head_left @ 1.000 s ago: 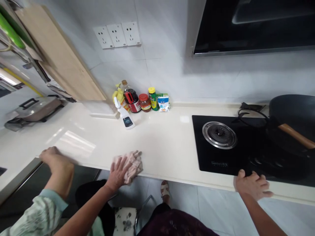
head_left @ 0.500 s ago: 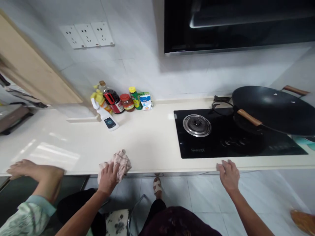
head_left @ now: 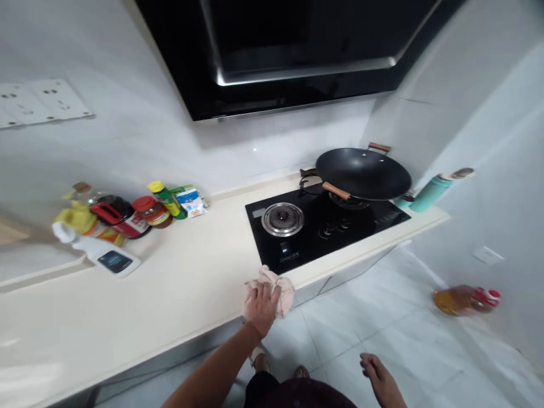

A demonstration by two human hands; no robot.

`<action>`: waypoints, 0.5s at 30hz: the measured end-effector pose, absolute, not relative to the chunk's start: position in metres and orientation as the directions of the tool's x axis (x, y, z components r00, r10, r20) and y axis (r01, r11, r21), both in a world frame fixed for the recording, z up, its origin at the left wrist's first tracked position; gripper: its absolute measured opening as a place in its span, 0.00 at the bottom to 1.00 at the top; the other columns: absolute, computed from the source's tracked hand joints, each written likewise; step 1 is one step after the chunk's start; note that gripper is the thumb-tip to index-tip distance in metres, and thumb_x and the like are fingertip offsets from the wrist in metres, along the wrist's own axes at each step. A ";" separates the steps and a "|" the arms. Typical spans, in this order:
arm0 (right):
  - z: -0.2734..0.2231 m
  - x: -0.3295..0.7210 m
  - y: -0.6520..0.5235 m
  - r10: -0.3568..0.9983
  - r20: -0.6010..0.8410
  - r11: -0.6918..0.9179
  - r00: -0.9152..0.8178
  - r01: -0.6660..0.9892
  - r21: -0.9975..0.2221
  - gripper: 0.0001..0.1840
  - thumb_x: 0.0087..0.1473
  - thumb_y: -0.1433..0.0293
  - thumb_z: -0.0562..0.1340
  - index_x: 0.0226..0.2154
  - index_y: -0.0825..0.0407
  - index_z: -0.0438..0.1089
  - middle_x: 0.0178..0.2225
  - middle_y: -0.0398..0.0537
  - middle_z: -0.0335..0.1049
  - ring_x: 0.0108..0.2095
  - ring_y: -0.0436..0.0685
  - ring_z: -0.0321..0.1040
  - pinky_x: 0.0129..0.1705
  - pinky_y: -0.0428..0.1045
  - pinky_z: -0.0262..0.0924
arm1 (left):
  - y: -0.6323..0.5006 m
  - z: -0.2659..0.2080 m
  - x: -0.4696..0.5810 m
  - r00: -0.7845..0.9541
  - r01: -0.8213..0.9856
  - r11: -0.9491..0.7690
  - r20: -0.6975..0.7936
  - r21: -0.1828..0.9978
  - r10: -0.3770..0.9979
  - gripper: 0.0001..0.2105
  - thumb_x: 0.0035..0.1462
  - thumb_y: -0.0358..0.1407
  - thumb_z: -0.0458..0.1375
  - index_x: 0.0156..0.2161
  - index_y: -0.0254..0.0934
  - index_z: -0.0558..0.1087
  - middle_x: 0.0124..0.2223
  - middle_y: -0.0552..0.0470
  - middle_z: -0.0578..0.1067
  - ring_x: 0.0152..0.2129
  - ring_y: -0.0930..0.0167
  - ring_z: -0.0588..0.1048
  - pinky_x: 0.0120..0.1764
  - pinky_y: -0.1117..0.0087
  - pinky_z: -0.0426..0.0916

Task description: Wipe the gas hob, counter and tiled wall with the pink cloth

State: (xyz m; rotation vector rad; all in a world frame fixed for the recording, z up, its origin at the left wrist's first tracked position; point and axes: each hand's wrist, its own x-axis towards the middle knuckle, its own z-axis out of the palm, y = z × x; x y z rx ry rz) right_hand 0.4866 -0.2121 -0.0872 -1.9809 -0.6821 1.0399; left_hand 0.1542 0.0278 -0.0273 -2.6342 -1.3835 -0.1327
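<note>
My left hand [head_left: 261, 306] is pressed on a crumpled pale pink cloth [head_left: 284, 292], its fingers bent over the fabric. The cloth lies on the front edge of the white countertop [head_left: 187, 294], touching the near left corner of the black gas stove [head_left: 312, 243], and part of it hangs past the edge. My right hand [head_left: 380, 379] is off the counter, low over the floor, with loosely bent fingers slightly apart and nothing in them.
A black wok [head_left: 361, 173] sits on the stove's right burner, beside a teal bottle [head_left: 431, 194]. At the left stand a white spray bottle [head_left: 106, 255], a red-lidded jar [head_left: 153, 212] and other condiments. The range hood [head_left: 293, 73] hangs above. An oil bottle [head_left: 463, 300] is on the floor.
My left hand has moved the cloth rightward along the counter edge to the stove corner. My right hand has left the counter edge. The view has turned right, and the other person's arm is out of sight.
</note>
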 end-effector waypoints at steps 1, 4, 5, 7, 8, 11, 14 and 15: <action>-0.083 0.481 -0.220 0.714 -0.464 -0.563 0.524 0.035 -0.826 0.28 0.37 0.37 0.63 0.30 0.42 0.75 0.37 0.53 0.80 0.45 0.74 0.78 0.52 0.64 0.72 | 0.031 -0.027 0.168 0.578 0.816 -0.570 0.152 -0.093 0.802 0.25 0.63 0.30 0.55 0.64 0.43 0.70 0.63 0.34 0.73 0.60 0.47 0.71 0.55 0.43 0.67; -0.071 0.460 -0.232 0.624 -0.569 -0.609 0.535 -0.123 -0.784 0.31 0.35 0.35 0.63 0.30 0.42 0.75 0.36 0.53 0.80 0.41 0.73 0.79 0.46 0.64 0.73 | 0.037 -0.025 0.200 0.597 0.802 -0.595 0.138 -0.058 0.790 0.25 0.63 0.30 0.55 0.65 0.42 0.70 0.63 0.32 0.71 0.60 0.46 0.70 0.54 0.44 0.67; -0.066 0.452 -0.231 0.608 -0.599 -0.622 0.521 -0.156 -0.767 0.32 0.36 0.35 0.63 0.31 0.43 0.76 0.36 0.52 0.80 0.39 0.71 0.79 0.44 0.63 0.72 | 0.039 -0.025 0.209 0.599 0.799 -0.599 0.131 -0.046 0.790 0.26 0.63 0.30 0.56 0.66 0.42 0.69 0.63 0.32 0.71 0.59 0.46 0.70 0.54 0.44 0.67; -0.057 0.436 -0.220 0.623 -0.641 -0.630 0.448 -0.196 -0.751 0.33 0.38 0.34 0.63 0.33 0.44 0.76 0.37 0.52 0.80 0.37 0.67 0.78 0.41 0.59 0.70 | 0.042 -0.025 0.226 0.603 0.796 -0.605 0.112 -0.023 0.790 0.27 0.62 0.32 0.58 0.66 0.42 0.68 0.64 0.31 0.70 0.59 0.46 0.69 0.54 0.45 0.67; -0.051 0.427 -0.210 0.649 -0.651 -0.626 0.395 -0.211 -0.751 0.34 0.38 0.34 0.64 0.33 0.44 0.76 0.37 0.52 0.79 0.36 0.65 0.77 0.39 0.57 0.69 | 0.044 -0.025 0.235 0.606 0.794 -0.608 0.101 -0.013 0.789 0.28 0.61 0.33 0.60 0.67 0.42 0.68 0.64 0.31 0.69 0.59 0.46 0.69 0.54 0.45 0.66; -0.031 0.399 -0.164 0.704 -0.671 -0.606 0.231 -0.297 -0.738 0.39 0.33 0.34 0.69 0.38 0.47 0.76 0.39 0.52 0.79 0.37 0.62 0.76 0.39 0.53 0.67 | 0.049 -0.025 0.255 0.619 0.783 -0.621 0.070 0.013 0.782 0.32 0.59 0.37 0.65 0.67 0.41 0.67 0.64 0.29 0.69 0.59 0.45 0.68 0.53 0.44 0.66; -0.006 0.366 -0.108 0.717 -0.689 -0.566 0.104 -0.489 -0.663 0.43 0.36 0.35 0.72 0.48 0.45 0.74 0.46 0.53 0.79 0.45 0.64 0.75 0.43 0.54 0.67 | 0.052 -0.021 0.258 0.643 0.763 -0.645 0.054 0.040 0.764 0.36 0.57 0.42 0.67 0.69 0.41 0.65 0.64 0.28 0.68 0.60 0.44 0.66 0.54 0.43 0.64; 0.001 0.354 -0.090 0.725 -0.686 -0.547 0.062 -0.553 -0.628 0.42 0.39 0.36 0.72 0.49 0.44 0.73 0.47 0.53 0.78 0.47 0.64 0.75 0.43 0.54 0.67 | 0.052 -0.018 0.255 0.657 0.751 -0.659 0.052 0.050 0.752 0.36 0.57 0.42 0.67 0.69 0.41 0.64 0.65 0.28 0.67 0.60 0.45 0.66 0.55 0.44 0.64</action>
